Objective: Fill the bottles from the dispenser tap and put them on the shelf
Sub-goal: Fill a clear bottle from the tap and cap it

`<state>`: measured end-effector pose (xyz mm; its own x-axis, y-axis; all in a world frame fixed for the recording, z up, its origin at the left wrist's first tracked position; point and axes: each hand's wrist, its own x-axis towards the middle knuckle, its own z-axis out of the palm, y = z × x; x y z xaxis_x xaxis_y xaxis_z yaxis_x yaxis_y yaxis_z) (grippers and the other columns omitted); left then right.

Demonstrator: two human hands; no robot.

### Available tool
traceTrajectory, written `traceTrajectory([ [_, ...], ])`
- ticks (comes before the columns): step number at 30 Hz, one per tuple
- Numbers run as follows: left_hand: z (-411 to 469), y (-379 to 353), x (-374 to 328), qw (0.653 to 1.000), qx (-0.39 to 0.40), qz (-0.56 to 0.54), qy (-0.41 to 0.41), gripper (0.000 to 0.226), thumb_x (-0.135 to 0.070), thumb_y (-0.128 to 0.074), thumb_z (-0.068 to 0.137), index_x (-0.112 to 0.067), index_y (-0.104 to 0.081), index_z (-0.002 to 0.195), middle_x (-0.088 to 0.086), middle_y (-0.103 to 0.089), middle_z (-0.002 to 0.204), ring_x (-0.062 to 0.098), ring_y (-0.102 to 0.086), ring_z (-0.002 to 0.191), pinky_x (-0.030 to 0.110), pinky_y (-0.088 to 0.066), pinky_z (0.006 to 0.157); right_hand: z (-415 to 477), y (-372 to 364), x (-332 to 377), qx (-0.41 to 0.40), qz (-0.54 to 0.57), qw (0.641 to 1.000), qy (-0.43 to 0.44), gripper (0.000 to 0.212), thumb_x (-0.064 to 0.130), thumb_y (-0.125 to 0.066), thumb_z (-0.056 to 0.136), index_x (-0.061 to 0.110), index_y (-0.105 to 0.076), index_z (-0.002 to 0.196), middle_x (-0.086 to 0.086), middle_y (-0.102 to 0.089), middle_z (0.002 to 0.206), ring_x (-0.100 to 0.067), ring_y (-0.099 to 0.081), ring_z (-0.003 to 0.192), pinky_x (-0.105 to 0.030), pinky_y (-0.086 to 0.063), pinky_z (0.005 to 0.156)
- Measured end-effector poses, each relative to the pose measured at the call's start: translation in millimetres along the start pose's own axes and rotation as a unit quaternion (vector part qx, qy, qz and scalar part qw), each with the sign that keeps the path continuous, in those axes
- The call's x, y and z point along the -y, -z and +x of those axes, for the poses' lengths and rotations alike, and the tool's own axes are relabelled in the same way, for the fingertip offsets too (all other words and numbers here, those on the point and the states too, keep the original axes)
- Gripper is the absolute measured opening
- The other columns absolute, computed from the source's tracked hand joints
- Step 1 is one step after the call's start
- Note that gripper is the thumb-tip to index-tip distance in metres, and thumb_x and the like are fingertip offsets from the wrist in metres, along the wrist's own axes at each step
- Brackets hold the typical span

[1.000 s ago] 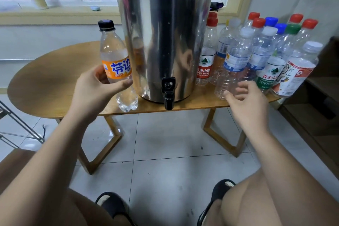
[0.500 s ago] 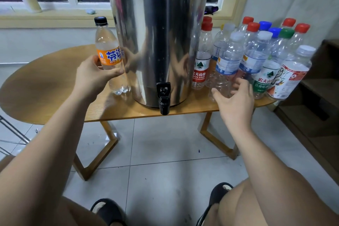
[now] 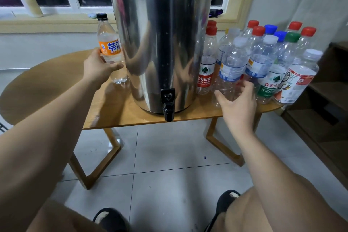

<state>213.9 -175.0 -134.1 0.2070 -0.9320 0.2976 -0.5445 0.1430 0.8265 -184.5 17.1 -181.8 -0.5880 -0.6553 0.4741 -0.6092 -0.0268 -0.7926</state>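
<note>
Head view: the left hand (image 3: 98, 66) grips a clear bottle (image 3: 110, 47) with a black cap, thumb curled across its front below an orange label that reads "芬达". The bottle stands upright toward the back of the tabletop (image 3: 47, 84), just left of the steel dispenser (image 3: 162, 43). The dispenser's black tap (image 3: 168, 105) hangs over the tabletop's front edge.

The right hand (image 3: 237, 103) is spread, with thumb and fingers apart on either side of the lower body of a blue-labelled bottle (image 3: 232, 66). Whether they press on it cannot be told.

That bottle stands at the front of a crowd of capped empty bottles at the tabletop's right end. A red-labelled one (image 3: 204, 79) reads "农夫山泉 NONGFU SPRING". A green-labelled one (image 3: 271, 84) reads "农夫山泉". The writing on a white-capped one (image 3: 299, 81) with a red-and-white picture label is too small to read.
</note>
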Motion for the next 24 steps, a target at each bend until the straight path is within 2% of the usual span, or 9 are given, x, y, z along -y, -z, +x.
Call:
traceTrajectory([
  [7,4,1,4,0.999,0.002,0.036,0.008,0.064,-0.038,-0.098,0.078,-0.025,-0.062,0.130,-0.003,-0.075,0.111,0.017,-0.073,0.101,0.042,-0.062,0.090,0,2,3,0.038,-0.008,0.999,-0.004,0.078,0.051,-0.089,0.084,0.015,-0.055,0.144,-0.006,-0.059,0.144,-0.024,-0.054,0.134,-0.020,-0.035,0.094],
  [11,-8,7,19,0.997,0.021,0.056,0.054,0.069,-0.041,-0.098,0.078,-0.025,-0.062,0.135,-0.004,-0.074,0.116,0.019,-0.072,0.107,0.051,-0.062,0.098,2,3,3,0.056,0.001,0.998,-0.007,0.072,0.053,-0.086,0.087,0.017,-0.057,0.143,-0.004,-0.061,0.144,-0.023,-0.056,0.133,-0.026,-0.040,0.096],
  [14,-34,18,24,0.994,0.052,0.072,0.064,0.075,-0.049,-0.094,0.081,-0.026,-0.059,0.142,-0.002,-0.071,0.125,0.020,-0.072,0.108,0.051,-0.064,0.095,1,3,4,0.061,0.015,0.998,-0.011,0.066,0.052,-0.088,0.085,0.020,-0.058,0.135,-0.001,-0.067,0.137,-0.022,-0.062,0.128,-0.028,-0.045,0.097],
  [18,-83,34,14,0.996,0.065,0.047,0.039,0.068,-0.050,-0.089,0.087,-0.026,-0.060,0.143,-0.005,-0.071,0.128,0.017,-0.071,0.110,0.040,-0.064,0.088,-8,9,11,0.070,0.025,0.997,-0.001,0.052,0.048,-0.089,0.085,0.024,-0.058,0.119,0.008,-0.069,0.118,-0.015,-0.063,0.110,-0.026,-0.043,0.088],
  [21,-123,44,1,0.998,0.066,0.023,0.005,0.056,-0.046,-0.088,0.088,-0.028,-0.066,0.137,-0.010,-0.076,0.119,0.011,-0.073,0.109,0.044,-0.062,0.096,-20,11,17,0.088,0.038,0.995,-0.006,0.053,0.047,-0.090,0.084,0.026,-0.058,0.119,0.012,-0.065,0.115,-0.011,-0.061,0.108,-0.024,-0.042,0.086],
  [24,-162,46,-20,0.996,0.080,0.004,-0.027,0.048,-0.044,-0.087,0.089,-0.031,-0.070,0.133,-0.012,-0.078,0.114,0.003,-0.074,0.104,0.035,-0.061,0.095,-35,11,22,0.107,0.062,0.992,-0.008,0.055,0.048,-0.092,0.080,0.026,-0.060,0.119,0.013,-0.069,0.115,-0.012,-0.067,0.106,-0.033,-0.053,0.091],
])
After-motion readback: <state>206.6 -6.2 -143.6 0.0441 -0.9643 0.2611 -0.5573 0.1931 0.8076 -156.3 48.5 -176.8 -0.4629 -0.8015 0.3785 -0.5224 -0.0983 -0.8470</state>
